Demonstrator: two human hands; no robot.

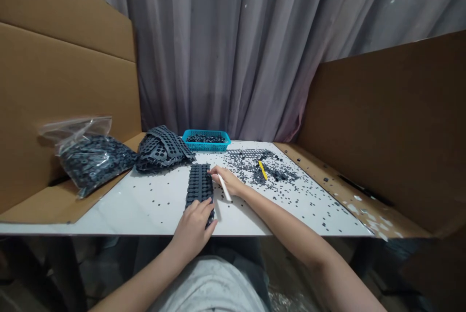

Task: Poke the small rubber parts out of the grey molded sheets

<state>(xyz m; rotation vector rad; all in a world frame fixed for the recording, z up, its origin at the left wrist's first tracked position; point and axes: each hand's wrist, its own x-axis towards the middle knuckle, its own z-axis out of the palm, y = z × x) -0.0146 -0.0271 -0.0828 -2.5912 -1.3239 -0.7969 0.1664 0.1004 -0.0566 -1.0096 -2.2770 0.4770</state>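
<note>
A dark grey strip-like sheet (199,183) with rows of small cut shapes lies lengthwise on the white table. My left hand (194,222) rests over its near end, fingers stretched out across it and the thumb apart at the right edge. At the sheet's far right edge is my right hand (224,179), its fingers closed around a slim white pen-like tool (224,188). The tool's back end points toward me, and its working tip is hidden at the fingers.
Small dark pieces (287,176) litter the table's right side around a yellow tool (262,170) and a perforated strip (247,153). Behind are a blue basket (207,147), piled perforated sheets (160,149) and a filled clear bag (94,156). Cardboard walls (393,132) flank the table.
</note>
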